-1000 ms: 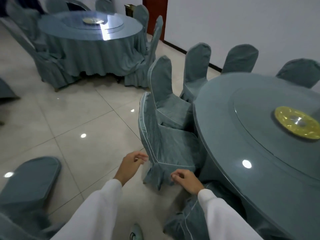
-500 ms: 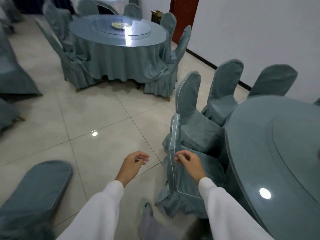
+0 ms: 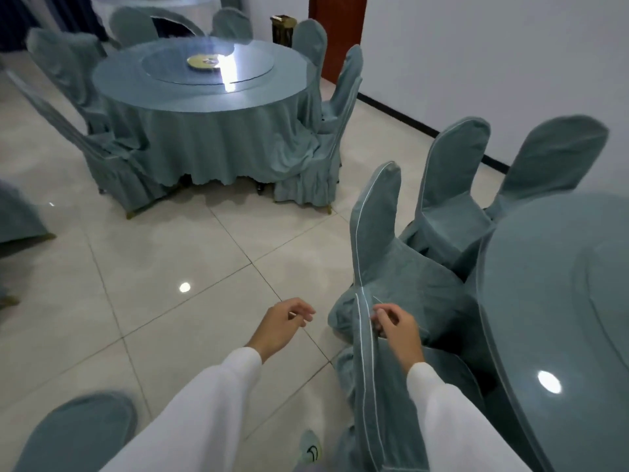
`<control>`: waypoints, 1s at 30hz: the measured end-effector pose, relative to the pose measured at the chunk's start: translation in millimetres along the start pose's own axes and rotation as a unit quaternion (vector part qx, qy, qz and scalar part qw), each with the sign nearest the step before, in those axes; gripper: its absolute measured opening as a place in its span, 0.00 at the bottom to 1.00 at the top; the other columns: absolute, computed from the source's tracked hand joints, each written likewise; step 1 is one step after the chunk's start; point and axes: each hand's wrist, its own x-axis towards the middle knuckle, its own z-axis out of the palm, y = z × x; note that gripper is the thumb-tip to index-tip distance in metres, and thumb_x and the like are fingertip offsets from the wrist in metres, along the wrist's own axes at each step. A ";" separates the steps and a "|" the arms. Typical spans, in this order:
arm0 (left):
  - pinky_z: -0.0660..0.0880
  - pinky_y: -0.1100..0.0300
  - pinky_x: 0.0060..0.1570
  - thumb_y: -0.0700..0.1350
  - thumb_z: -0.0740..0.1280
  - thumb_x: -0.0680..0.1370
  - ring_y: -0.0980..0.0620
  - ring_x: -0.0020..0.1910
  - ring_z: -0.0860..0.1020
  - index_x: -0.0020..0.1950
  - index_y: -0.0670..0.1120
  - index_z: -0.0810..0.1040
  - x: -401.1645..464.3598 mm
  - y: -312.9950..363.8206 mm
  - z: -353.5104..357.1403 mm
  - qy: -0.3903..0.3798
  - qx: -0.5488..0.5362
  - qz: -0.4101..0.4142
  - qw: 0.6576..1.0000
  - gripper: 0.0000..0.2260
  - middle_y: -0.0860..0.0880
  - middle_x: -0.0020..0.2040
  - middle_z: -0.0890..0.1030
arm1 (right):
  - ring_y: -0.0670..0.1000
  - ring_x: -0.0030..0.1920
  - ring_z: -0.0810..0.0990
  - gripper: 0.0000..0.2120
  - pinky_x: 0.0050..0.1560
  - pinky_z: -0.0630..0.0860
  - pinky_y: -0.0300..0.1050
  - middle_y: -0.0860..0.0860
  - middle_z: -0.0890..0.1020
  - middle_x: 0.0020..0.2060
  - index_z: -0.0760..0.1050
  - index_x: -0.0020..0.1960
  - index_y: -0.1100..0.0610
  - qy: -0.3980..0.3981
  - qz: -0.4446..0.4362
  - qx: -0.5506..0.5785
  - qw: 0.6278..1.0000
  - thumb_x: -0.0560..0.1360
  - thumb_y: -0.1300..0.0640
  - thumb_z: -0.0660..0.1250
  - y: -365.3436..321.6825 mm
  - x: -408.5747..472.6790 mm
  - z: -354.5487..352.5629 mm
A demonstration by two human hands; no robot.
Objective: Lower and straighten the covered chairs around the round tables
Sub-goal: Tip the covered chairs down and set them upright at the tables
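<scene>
The nearest covered chair (image 3: 366,396) stands edge-on right in front of me, its grey-blue cover trimmed with white piping. My right hand (image 3: 396,330) is closed on the top of its backrest. My left hand (image 3: 284,323) hovers over the floor tiles to the chair's left, fingers loosely curled and holding nothing. Beyond it three more covered chairs (image 3: 377,226) (image 3: 452,172) (image 3: 551,158) stand along the round table (image 3: 561,301) at the right.
A second round table (image 3: 204,83) with a glass turntable stands at the back, ringed by leaning covered chairs (image 3: 326,137). Another chair back (image 3: 75,434) is at the lower left. Tiled floor (image 3: 170,267) lies between the tables. My shoe (image 3: 310,449) shows below.
My right hand has risen from the chair's lower skirt to the top of its backrest. The chair now faces me edge-on. My view has shifted toward the far table.
</scene>
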 end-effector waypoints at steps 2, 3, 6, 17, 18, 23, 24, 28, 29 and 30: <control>0.77 0.63 0.47 0.36 0.61 0.80 0.53 0.48 0.82 0.52 0.51 0.83 34.2 15.1 -2.1 -0.027 0.017 0.015 0.999 0.14 0.53 0.48 0.85 | 0.51 0.48 0.85 0.07 0.55 0.83 0.50 0.47 0.86 0.44 0.83 0.51 0.50 0.012 0.016 0.002 1.000 0.81 0.58 0.66 3.5 14.6 -2.0; 0.76 0.64 0.47 0.36 0.61 0.81 0.53 0.48 0.82 0.52 0.52 0.83 51.6 22.3 -0.4 -0.041 0.025 0.025 0.999 0.14 0.53 0.48 0.85 | 0.50 0.48 0.85 0.07 0.55 0.83 0.49 0.47 0.86 0.44 0.83 0.51 0.50 0.017 0.019 0.001 1.000 0.82 0.58 0.66 5.5 21.5 -3.2; 0.75 0.65 0.46 0.36 0.61 0.81 0.55 0.47 0.82 0.51 0.52 0.83 98.3 40.8 12.6 -0.093 0.050 0.050 0.993 0.14 0.54 0.47 0.85 | 0.48 0.46 0.85 0.07 0.50 0.83 0.44 0.47 0.86 0.44 0.83 0.51 0.50 0.049 0.029 0.007 0.998 0.82 0.59 0.66 11.2 35.0 -7.0; 0.78 0.63 0.55 0.35 0.66 0.80 0.59 0.49 0.83 0.50 0.51 0.84 227.3 68.0 75.8 -0.330 0.135 0.143 0.923 0.12 0.54 0.47 0.86 | 0.49 0.38 0.83 0.12 0.44 0.79 0.43 0.47 0.86 0.36 0.82 0.47 0.50 0.228 0.171 0.021 0.958 0.81 0.65 0.66 44.9 9.5 -13.8; 0.78 0.62 0.56 0.34 0.66 0.79 0.59 0.49 0.83 0.50 0.50 0.84 233.2 70.9 81.0 -0.354 0.142 0.156 0.911 0.13 0.54 0.47 0.86 | 0.49 0.39 0.83 0.12 0.47 0.80 0.45 0.47 0.86 0.37 0.82 0.47 0.49 0.246 0.186 0.021 0.951 0.81 0.65 0.66 44.7 2.0 -12.6; 0.77 0.62 0.56 0.33 0.64 0.80 0.59 0.49 0.83 0.50 0.51 0.83 251.7 79.3 102.3 -0.467 0.189 0.180 0.845 0.14 0.55 0.46 0.86 | 0.49 0.41 0.86 0.10 0.49 0.82 0.48 0.49 0.87 0.40 0.83 0.50 0.52 0.335 0.257 0.054 0.905 0.82 0.64 0.65 39.4 -43.0 8.6; 0.77 0.62 0.56 0.34 0.64 0.80 0.60 0.49 0.83 0.50 0.52 0.83 252.5 80.5 105.4 -0.485 0.197 0.189 0.831 0.14 0.55 0.46 0.86 | 0.46 0.40 0.85 0.10 0.48 0.82 0.45 0.49 0.87 0.40 0.82 0.50 0.52 0.353 0.269 0.058 0.894 0.82 0.63 0.65 34.8 -51.7 15.2; 0.77 0.64 0.53 0.35 0.64 0.81 0.61 0.48 0.82 0.51 0.51 0.83 245.9 84.3 113.3 -0.550 0.207 0.225 0.777 0.13 0.54 0.46 0.86 | 0.42 0.36 0.84 0.10 0.42 0.80 0.36 0.50 0.86 0.40 0.82 0.48 0.55 0.422 0.312 0.080 0.848 0.82 0.65 0.65 22.4 -81.7 44.3; 0.78 0.63 0.53 0.36 0.65 0.81 0.61 0.48 0.82 0.51 0.51 0.83 244.1 82.7 114.0 -0.563 0.213 0.229 0.765 0.12 0.54 0.47 0.86 | 0.44 0.38 0.85 0.09 0.44 0.81 0.38 0.50 0.86 0.40 0.82 0.48 0.54 0.430 0.322 0.076 0.840 0.82 0.64 0.65 21.7 -88.0 53.4; 0.79 0.61 0.54 0.37 0.66 0.80 0.61 0.48 0.82 0.51 0.52 0.83 243.1 79.8 114.7 -0.575 0.220 0.230 0.753 0.11 0.55 0.47 0.86 | 0.46 0.40 0.85 0.09 0.47 0.83 0.41 0.50 0.87 0.41 0.82 0.48 0.53 0.436 0.329 0.076 0.834 0.81 0.63 0.66 19.7 -93.5 62.5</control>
